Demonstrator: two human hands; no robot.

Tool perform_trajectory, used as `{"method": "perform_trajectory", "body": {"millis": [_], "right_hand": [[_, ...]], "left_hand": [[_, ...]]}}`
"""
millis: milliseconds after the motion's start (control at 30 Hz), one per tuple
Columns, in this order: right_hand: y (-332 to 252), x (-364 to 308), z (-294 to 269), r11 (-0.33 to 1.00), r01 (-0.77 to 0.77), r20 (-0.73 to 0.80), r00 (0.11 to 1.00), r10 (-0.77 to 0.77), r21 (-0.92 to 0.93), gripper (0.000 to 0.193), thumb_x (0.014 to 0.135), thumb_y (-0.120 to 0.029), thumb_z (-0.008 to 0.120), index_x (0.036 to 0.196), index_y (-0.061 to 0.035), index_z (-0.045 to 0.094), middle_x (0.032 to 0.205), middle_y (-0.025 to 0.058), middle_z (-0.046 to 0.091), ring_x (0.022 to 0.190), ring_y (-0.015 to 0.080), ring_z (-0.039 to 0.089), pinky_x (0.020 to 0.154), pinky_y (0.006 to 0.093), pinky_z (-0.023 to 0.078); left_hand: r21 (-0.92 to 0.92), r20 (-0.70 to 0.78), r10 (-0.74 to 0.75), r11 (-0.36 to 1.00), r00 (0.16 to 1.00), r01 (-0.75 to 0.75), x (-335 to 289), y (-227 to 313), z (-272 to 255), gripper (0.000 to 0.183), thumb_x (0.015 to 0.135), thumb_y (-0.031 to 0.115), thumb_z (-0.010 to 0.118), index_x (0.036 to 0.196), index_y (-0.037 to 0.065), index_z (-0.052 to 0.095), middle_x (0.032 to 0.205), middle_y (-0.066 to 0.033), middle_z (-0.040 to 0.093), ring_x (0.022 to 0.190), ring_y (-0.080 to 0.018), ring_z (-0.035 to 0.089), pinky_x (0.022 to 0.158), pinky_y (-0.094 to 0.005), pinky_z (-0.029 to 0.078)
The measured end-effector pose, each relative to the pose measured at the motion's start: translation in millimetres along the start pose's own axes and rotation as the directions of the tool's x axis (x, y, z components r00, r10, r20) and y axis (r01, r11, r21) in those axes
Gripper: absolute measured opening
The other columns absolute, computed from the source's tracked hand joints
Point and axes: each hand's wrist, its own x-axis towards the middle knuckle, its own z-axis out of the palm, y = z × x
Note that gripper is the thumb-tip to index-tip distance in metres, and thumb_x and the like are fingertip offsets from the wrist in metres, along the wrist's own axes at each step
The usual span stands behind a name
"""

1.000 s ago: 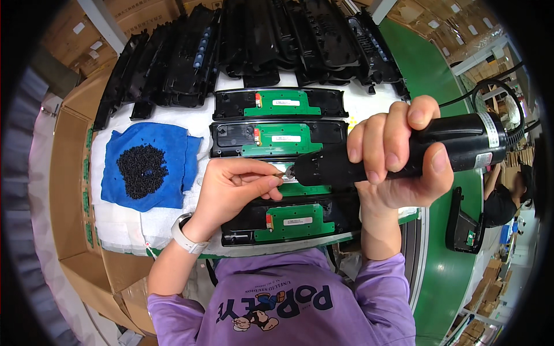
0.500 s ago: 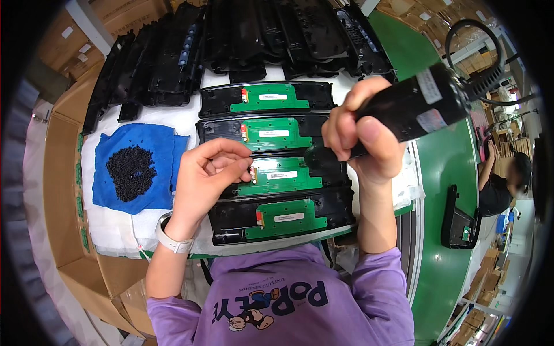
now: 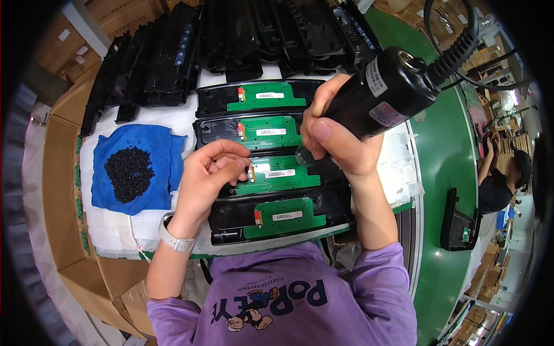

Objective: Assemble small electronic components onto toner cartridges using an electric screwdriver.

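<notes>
Four black housings, each with a green board, lay in a column at the centre of the frame on white foam [image 3: 404, 167]. The right hand [image 3: 340, 135] was wrapped tight around a black electric screwdriver [image 3: 384, 95], its coiled cable running off to the upper right; the tool's tip pointed down at the right end of the third board [image 3: 277, 176], at the boundary with the second board [image 3: 268, 131] above it. The left hand [image 3: 208, 173] was curled, its fingertips pinched together at the left end of the third board beside a small red-and-yellow part; whether a screw sat between the fingers could not be told.

Judging by where the hands were, the work had reached the third unit of four. The top board [image 3: 265, 97] and the second lay untouched by either hand and looked seated, though no screw heads could be made out at this size, so how many were fastened was unclear. The bottom board [image 3: 283, 216], nearest the person, probably was yet to be worked on.

At the left of the frame a heap of small black screws [image 3: 128, 173] sat on a blue cloth [image 3: 167, 153], plenty left. A stack of empty black housings [image 3: 231, 40] filled the top of the frame, suggesting much more remained beyond these four.
</notes>
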Motion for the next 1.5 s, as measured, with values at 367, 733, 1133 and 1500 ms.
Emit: {"method": "perform_trajectory", "body": {"millis": [367, 733, 1133, 1500], "right_hand": [[-2.0, -4.5, 0.0, 1.000, 0.020, 0.029, 0.999, -0.019, -0.013, 0.020, 0.070, -0.007, 0.058, 0.082, -0.0014, 0.043, 0.053, 0.0036, 0.043, 0.040, 0.0106, 0.041, 0.040, 0.0229, 0.035], [4.1, -12.3, 4.9, 0.948, 0.225, 0.059, 0.974, -0.217, -0.225, 0.026, 0.068, -0.004, 0.065, 0.086, 0.0015, 0.047, 0.057, 0.0048, 0.048, 0.047, 0.0104, 0.046, 0.044, 0.0223, 0.039], [-13.4, -2.1, -12.3, 0.714, 0.257, -0.046, 0.953, -0.301, 0.651, 0.032, 0.083, -0.027, 0.049, 0.103, -0.0030, 0.043, 0.060, 0.0052, 0.048, 0.042, 0.0152, 0.046, 0.050, 0.0332, 0.043], [-8.1, -8.0, -4.8, 0.778, 0.230, -0.016, 0.962, -0.272, 0.584, 0.032, 0.086, -0.031, 0.046, 0.104, -0.0050, 0.045, 0.064, 0.0021, 0.046, 0.046, 0.0127, 0.043, 0.055, 0.0328, 0.042]], "left_hand": [[-0.032, 0.028, 0.003, 0.999, 1.000, -0.002, -1.2, 0.5, 2.2, 0.016, 0.082, 0.004, 0.057, 0.097, -0.002, 0.058, 0.081, -0.0066, 0.064, 0.069, -0.0089, 0.060, 0.060, -0.0183, 0.044], [-0.036, 0.038, 0.013, 0.999, 0.999, -0.012, -1.0, -1.8, 2.5, 0.016, 0.083, 0.005, 0.056, 0.097, -0.002, 0.059, 0.080, -0.0061, 0.064, 0.068, -0.0086, 0.059, 0.060, -0.0185, 0.044], [0.058, 0.091, 0.091, 0.994, 0.992, -0.097, -11.7, 10.6, 12.2, 0.015, 0.083, 0.003, 0.058, 0.096, -0.003, 0.061, 0.083, -0.0105, 0.065, 0.072, -0.0115, 0.063, 0.063, -0.0195, 0.048], [0.000, 0.131, 0.035, 0.999, 0.991, -0.035, -12.8, 9.0, 14.0, 0.015, 0.080, -0.002, 0.058, 0.095, -0.004, 0.060, 0.085, -0.0114, 0.064, 0.072, -0.0125, 0.063, 0.063, -0.0202, 0.049]]}}
